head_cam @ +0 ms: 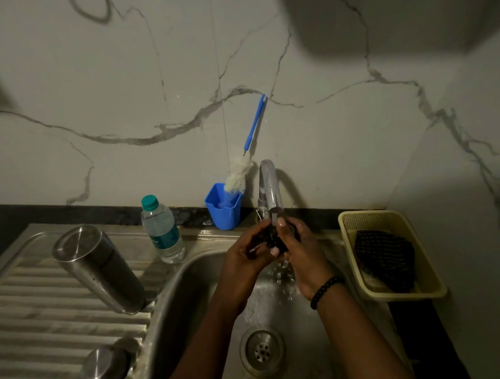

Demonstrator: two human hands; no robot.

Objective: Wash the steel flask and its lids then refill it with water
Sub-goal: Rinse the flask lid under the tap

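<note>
The steel flask (97, 268) stands upside down on the ribbed drainboard (25, 308), left of the sink. A round steel lid (105, 369) lies on the drainboard nearer to me. Over the sink basin (191, 286), my left hand (243, 260) and my right hand (302, 257) together hold a small dark lid (275, 239) under the tap (270, 187). Water runs from the tap over the lid and splashes down into the basin. My fingers cover most of the dark lid.
A plastic water bottle (162, 231) with a green cap stands behind the flask. A blue cup (224, 207) against the wall holds a bottle brush (246, 153). At right, a yellow basket (427, 273) contains a dark cloth (386, 258). The drain (262, 348) lies below my arms.
</note>
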